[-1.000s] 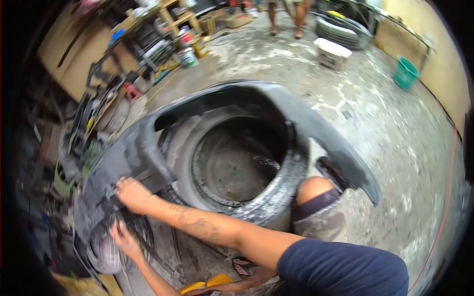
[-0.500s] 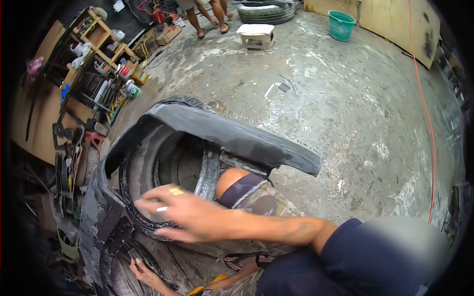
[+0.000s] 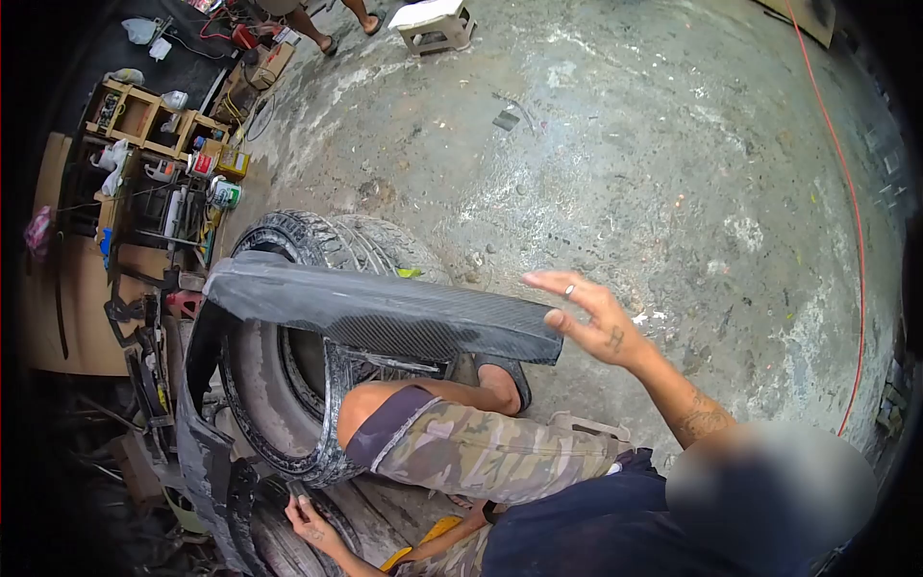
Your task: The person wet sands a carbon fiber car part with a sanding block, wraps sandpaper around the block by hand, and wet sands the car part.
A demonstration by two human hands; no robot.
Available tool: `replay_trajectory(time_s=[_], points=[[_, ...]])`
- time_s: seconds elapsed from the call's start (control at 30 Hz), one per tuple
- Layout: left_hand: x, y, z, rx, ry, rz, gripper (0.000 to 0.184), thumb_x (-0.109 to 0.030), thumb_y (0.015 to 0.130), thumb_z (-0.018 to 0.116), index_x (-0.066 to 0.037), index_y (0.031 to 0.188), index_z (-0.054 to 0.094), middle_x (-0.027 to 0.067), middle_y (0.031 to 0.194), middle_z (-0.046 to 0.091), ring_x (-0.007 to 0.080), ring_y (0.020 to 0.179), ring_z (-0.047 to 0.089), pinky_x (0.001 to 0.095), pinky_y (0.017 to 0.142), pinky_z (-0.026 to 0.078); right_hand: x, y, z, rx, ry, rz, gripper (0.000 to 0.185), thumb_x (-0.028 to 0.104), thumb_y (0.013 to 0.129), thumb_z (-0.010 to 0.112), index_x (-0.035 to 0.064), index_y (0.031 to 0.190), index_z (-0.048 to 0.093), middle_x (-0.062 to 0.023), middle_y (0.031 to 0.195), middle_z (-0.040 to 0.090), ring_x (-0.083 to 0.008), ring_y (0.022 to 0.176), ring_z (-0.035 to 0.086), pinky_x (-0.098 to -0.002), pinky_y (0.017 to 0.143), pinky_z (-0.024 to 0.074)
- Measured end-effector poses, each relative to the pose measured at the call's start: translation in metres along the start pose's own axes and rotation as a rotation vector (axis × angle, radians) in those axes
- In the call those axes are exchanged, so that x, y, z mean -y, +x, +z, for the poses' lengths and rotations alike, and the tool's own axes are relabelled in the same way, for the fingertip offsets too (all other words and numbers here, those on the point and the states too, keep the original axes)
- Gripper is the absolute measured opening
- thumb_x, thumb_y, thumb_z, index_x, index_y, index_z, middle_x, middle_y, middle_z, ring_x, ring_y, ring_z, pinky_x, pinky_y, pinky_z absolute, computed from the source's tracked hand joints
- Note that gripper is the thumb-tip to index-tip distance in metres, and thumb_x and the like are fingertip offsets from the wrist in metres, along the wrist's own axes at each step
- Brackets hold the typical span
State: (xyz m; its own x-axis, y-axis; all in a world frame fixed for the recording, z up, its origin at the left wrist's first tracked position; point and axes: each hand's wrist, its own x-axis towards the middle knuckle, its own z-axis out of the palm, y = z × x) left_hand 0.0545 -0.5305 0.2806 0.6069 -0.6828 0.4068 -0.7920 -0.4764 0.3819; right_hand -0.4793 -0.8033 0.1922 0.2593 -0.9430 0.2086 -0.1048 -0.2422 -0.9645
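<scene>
A long, curved dark car body panel point(image 3: 385, 308) with a woven carbon-fibre pattern lies across stacked tyres point(image 3: 332, 438). Near its right end is my right hand point(image 3: 596, 322), fingers stretched out and apart, wearing a ring and holding nothing. The thumb overlaps the panel's tip, though I cannot tell whether it touches. Low on the left, my left hand point(image 3: 312, 527) pinches a small dark flat piece point(image 3: 296, 491) beside the panel's lower section. My bent knee point(image 3: 361, 413) is close to the tyre.
A pale plastic stool point(image 3: 433, 24) stands at the top, near another person's feet point(image 3: 332, 44). Wooden shelving point(image 3: 144, 120), paint cans point(image 3: 224, 192) and clutter line the left side. A red hose point(image 3: 846, 192) crosses the floor at right. A dark scrap point(image 3: 506, 120) lies on the concrete.
My right hand has moved from over the tyre opening, rightward to the panel's end. My left hand still holds the small piece. The view has shifted, and the green bucket has left it.
</scene>
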Motion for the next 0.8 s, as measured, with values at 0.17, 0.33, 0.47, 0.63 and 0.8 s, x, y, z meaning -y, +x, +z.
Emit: replay_trajectory(time_s=[0.17,0.33,0.47,0.63,0.8], points=[[0.004,-0.004,0.002,0.015,0.030,-0.120,0.035,-0.021,0.103,0.060,0.010,0.119,0.062,0.0098,0.090,0.058,0.0202,0.081,0.054,0.0335,0.075,0.046,0.018,0.027,0.014,0.259,0.146,-0.006,0.066,0.043,0.097,0.067,0.0063,0.150,0.050,-0.0190,0.142,0.060,-0.0354,0.130,0.059,-0.0430,0.109,0.0454],[-0.024,-0.003,0.002,-0.002,0.005,-0.006,0.036,-0.022,0.103,0.062,0.010,0.121,0.062,0.0076,0.093,0.052,0.0149,0.074,0.053,0.0290,0.063,0.045,0.026,0.089,0.019,0.667,0.228,-0.081,0.082,0.052,0.099,0.060,0.0052,0.160,0.030,-0.0279,0.157,0.040,-0.0382,0.146,0.041,-0.0438,0.119,0.0331],[-0.027,-0.011,0.004,-0.040,-0.081,-0.050,0.033,-0.019,0.103,0.062,0.008,0.122,0.063,0.0020,0.094,0.048,0.0072,0.065,0.049,0.0236,0.050,0.040,0.040,0.137,0.059,0.758,0.150,-0.189,0.088,0.058,0.102,0.052,0.0013,0.162,0.020,-0.0287,0.165,0.023,-0.0366,0.155,0.022,-0.0420,0.126,0.0197],[-0.021,-0.026,-0.001,-0.065,-0.217,-0.191,0.031,-0.016,0.103,0.061,0.007,0.124,0.063,0.0014,0.097,0.048,0.0058,0.067,0.049,0.0234,0.051,0.043,0.069,0.205,0.121,0.776,0.195,-0.262,0.090,0.062,0.103,0.046,-0.0010,0.162,0.018,-0.0270,0.165,0.023,-0.0348,0.154,0.025,-0.0381,0.125,0.0197],[-0.012,-0.034,-0.006,-0.141,-0.269,-0.179,0.030,-0.018,0.102,0.063,0.004,0.122,0.063,0.0003,0.093,0.052,0.0058,0.065,0.050,0.0232,0.051,0.045,0.089,0.260,0.169,0.830,0.353,-0.069,0.081,0.065,0.103,0.041,0.0059,0.159,0.036,-0.0091,0.168,0.028,-0.0236,0.154,0.027,-0.0333,0.124,0.0208]])
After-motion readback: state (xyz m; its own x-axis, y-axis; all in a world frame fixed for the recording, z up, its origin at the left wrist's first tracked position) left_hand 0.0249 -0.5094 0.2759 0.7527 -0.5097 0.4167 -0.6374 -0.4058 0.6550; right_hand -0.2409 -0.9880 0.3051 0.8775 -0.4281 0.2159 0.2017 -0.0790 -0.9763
